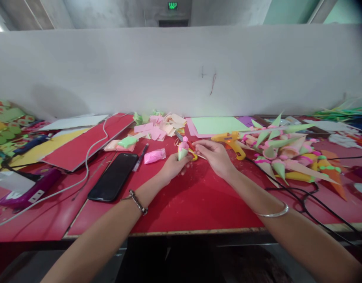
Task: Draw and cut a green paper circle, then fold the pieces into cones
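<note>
My left hand (171,168) grips a small pale-green paper cone (182,154) topped with pink clay and a pink ball. To its right, my right hand (215,158) has thumb and fingertips brought together; whatever they may pinch is too small to make out. Scissors with red and yellow handles (195,157) lie just behind the cone, partly covered by it. A packet of pink clay (155,156) rests left of the cone, beside a pen (141,156).
A yellow glue gun (232,144) and a pile of paper cones (283,151) lie on the right, with black cables (301,200). A black phone (113,177) is on the left. Paper scraps (157,127) and green sheets (216,125) lie behind, before a white partition (139,70).
</note>
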### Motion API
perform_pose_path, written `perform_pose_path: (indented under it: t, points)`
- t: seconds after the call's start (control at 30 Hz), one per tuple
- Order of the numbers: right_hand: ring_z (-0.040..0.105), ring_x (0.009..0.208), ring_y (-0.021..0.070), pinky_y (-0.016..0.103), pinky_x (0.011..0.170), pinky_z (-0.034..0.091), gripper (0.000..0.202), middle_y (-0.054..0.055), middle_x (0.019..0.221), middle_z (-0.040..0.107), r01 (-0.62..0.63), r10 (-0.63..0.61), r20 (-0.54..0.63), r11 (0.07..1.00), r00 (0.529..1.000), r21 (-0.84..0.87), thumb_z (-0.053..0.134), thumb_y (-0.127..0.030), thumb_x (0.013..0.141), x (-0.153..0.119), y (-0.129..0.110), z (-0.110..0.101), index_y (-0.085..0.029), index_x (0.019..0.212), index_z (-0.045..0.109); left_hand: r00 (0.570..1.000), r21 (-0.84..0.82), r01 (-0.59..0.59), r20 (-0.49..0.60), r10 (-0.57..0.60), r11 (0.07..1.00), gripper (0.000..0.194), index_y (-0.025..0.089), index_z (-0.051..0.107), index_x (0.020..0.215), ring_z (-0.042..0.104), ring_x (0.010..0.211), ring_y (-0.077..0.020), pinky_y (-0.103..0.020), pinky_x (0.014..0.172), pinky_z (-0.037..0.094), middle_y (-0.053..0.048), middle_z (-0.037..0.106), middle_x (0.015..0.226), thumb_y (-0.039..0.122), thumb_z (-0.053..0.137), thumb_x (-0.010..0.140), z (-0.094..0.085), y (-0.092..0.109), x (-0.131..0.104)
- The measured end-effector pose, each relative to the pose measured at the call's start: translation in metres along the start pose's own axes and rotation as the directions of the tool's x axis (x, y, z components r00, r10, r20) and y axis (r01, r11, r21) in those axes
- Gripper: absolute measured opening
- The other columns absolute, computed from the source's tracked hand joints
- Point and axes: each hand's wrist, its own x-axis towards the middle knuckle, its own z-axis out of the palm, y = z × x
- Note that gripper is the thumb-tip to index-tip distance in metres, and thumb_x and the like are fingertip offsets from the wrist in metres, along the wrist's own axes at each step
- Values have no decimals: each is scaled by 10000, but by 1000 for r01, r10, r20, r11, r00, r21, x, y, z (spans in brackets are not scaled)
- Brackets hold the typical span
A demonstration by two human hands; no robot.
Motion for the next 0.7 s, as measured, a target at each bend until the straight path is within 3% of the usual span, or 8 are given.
perform_pose_path:
  t: [0.13, 0.33, 0.53, 0.7]
  points:
    - [631, 761, 141, 305, 756, 498, 195, 12, 791, 677, -34, 31, 27, 993, 999, 117, 668, -322, 662, -2, -2, 4, -206, 818, 669, 1000, -5, -4, -2, 4, 1000, 176, 138, 523, 665, 398, 329, -14, -158, 347, 272, 26, 572, 598, 237, 491, 806, -1, 0, 1]
    - [516, 488, 83, 221, 490, 439, 156, -40, 534, 564, 67, -68, 0, 995, 998, -75, 656, -333, 673, -4, -8, 4, -192, 644, 596, 999, 0, -34, 5, 34, 999, 148, 128, 545, 723, 440, 352, -20, -144, 367, 319, -3, 626, 648, 211, 478, 827, 2, 0, 0]
    - [614, 662, 137, 285, 645, 500, 146, -1, 698, 653, 75, -77, -16, 995, 997, -58, 652, -309, 672, -6, -11, 9, -207, 776, 644, 998, 21, -62, -4, 62, 998, 128, 124, 549, 780, 447, 331, -28, -153, 368, 354, 3, 622, 644, 218, 478, 831, 0, -5, 3]
    - [599, 638, 145, 283, 588, 495, 129, 11, 714, 647, 130, -127, 36, 984, 991, -122, 629, -313, 702, -12, -12, 15, -213, 781, 645, 993, 55, -117, 19, 117, 992, 170, 122, 528, 720, 462, 337, -29, -143, 363, 353, 4, 607, 620, 235, 471, 834, 1, -10, 6]
